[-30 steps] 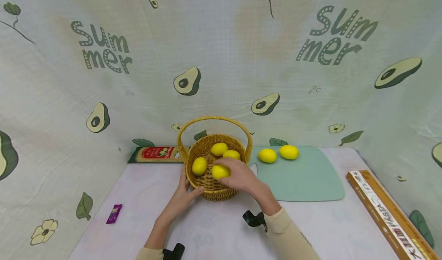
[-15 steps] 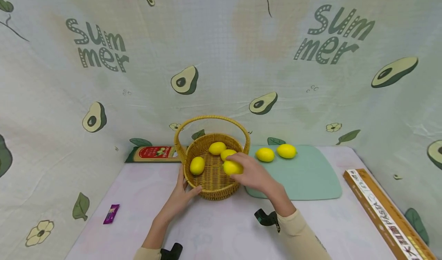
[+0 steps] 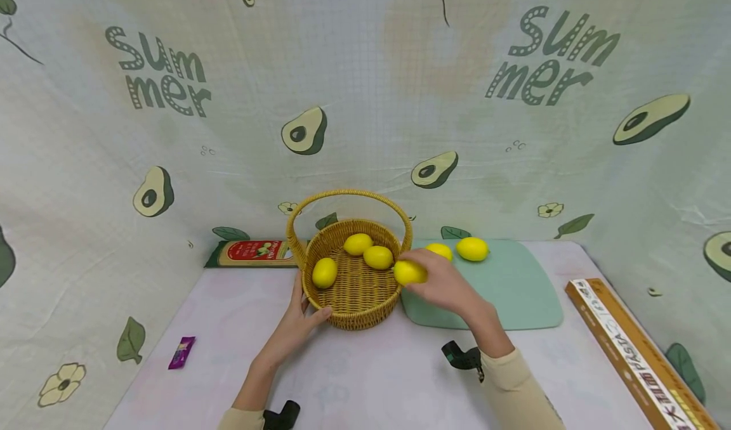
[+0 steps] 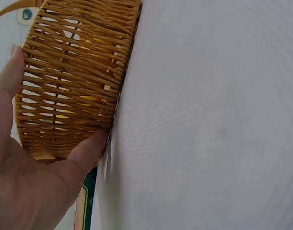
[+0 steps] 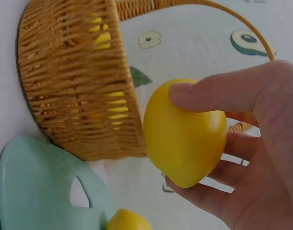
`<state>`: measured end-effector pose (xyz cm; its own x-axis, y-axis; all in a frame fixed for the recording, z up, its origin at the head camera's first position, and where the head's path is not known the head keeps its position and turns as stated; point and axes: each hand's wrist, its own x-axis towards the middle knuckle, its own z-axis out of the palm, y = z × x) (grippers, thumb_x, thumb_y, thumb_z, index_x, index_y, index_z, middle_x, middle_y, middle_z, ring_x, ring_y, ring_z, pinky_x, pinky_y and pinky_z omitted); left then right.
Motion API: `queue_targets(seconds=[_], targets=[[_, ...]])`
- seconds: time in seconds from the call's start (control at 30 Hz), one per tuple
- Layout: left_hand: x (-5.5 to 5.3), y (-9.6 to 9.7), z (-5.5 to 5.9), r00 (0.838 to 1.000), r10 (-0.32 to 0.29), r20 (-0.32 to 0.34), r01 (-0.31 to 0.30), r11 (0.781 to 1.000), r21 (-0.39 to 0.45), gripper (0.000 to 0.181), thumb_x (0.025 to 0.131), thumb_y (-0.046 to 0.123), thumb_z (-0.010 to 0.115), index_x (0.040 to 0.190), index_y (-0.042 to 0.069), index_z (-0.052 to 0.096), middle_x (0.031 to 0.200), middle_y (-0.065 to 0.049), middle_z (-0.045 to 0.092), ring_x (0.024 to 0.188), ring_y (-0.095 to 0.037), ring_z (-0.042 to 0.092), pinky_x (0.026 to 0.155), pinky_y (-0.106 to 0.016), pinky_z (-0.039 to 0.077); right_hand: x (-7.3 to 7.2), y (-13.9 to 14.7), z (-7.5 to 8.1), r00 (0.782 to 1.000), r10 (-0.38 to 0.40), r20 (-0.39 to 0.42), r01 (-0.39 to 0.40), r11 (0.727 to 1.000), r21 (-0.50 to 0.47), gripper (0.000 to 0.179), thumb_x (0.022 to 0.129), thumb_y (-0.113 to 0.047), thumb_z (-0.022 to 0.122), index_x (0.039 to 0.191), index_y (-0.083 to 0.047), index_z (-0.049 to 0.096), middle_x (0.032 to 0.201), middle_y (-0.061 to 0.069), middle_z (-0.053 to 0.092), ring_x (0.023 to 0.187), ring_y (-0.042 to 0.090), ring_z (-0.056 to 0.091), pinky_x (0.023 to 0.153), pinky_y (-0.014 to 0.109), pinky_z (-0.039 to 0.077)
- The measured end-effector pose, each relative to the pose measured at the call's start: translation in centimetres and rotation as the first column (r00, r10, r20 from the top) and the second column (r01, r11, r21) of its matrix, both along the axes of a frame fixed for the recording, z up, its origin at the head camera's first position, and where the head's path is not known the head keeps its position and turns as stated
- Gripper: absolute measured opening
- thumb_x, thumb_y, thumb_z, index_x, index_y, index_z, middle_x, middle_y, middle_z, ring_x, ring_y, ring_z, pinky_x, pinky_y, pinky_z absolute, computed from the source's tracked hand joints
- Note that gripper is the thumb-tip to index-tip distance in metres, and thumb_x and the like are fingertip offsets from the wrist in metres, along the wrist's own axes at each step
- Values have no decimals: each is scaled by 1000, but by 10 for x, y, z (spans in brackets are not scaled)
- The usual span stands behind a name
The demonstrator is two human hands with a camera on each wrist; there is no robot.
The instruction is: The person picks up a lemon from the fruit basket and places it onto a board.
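Right hand (image 3: 447, 281), pinching a lemon (image 3: 408, 273), has exited the basket (image 3: 355, 321) toward three o'clock, leaving three; left hand (image 3: 301, 321) spread against seven.

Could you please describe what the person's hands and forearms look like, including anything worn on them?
The left hand and right hand are ungloved. The left sleeve and right sleeve are pale beige and end before the hands. The left wrist camera and right wrist camera are black and compact.
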<state>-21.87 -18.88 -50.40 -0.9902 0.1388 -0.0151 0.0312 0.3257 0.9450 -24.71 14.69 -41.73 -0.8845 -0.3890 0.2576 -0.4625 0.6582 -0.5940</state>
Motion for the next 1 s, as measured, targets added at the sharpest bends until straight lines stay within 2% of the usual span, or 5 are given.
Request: queue_targets(seconds=[0.23,0.4,0.63,1.0], targets=[[-2,0,-1,1000,-3,-5,3,1000,2,106,93,36,70,153,46,-17,166,6,-16,154,-40,8,121,-61,17,-6,16,-2,1000,-23,0,23,1000,18,53,82,-13,76,133,-16,63,132,3,64,121,26,58,100,49,50],[-1,0,0,1000,-2,1,2,1000,3,107,93,36,70,154,44,-17,167,6,-16,154,-41,9,121,-62,17,-12,28,-7,998,-63,16,62,997,55,51,82,-13,75,131,-13,63,134,7,63,123,29,57,103,52,47],[0,0,1,1000,5,24,-5,1000,-2,108,92,38,71,153,46,-18,167,3,-16,153,-43,10,120,-63,19,-21,42,-22,993,-100,66,94,992,89,51,80,-8,72,131,-9,63,136,11,62,126,34,55,107,56,43],[0,1,2,1000,-5,4,5,1000,9,107,93,35,71,154,45,-17,166,5,-18,153,-43,8,121,-62,17,-31,52,-44,990,-104,95,94,990,104,52,79,-5,72,129,-4,63,134,16,62,122,35,56,106,58,42]])
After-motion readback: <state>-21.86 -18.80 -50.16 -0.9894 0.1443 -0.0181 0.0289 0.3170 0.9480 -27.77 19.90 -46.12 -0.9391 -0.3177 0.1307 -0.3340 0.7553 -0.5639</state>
